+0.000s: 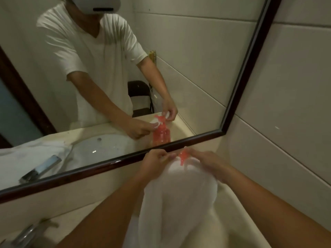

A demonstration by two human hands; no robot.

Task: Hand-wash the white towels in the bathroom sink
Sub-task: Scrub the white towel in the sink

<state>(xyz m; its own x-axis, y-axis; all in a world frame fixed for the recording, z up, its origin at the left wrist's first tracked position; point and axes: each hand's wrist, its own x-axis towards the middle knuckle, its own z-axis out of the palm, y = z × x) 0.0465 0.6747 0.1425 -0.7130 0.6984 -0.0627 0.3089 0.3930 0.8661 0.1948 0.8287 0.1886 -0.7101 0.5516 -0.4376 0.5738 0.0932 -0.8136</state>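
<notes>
A white towel (179, 197) hangs between my two hands over the counter's right end, its top held up against a red pump bottle. Only the bottle's red pump head (183, 156) shows above the towel; the mirror shows its red body (161, 136). My left hand (157, 159) pinches the towel's top edge just left of the pump. My right hand (209, 162) grips the towel on the pump's right side, fingers reaching toward the nozzle. The mirror shows the white sink basin (100, 149) and another white towel (32, 153) lying on the counter beside it.
A dark-framed mirror (125, 161) leans along the back of the beige counter (75, 199). The chrome faucet (26, 233) stands at the lower left. A tiled wall (286, 104) closes off the right side. The mirror reflects a person in a white shirt and a dark folding chair (139, 97).
</notes>
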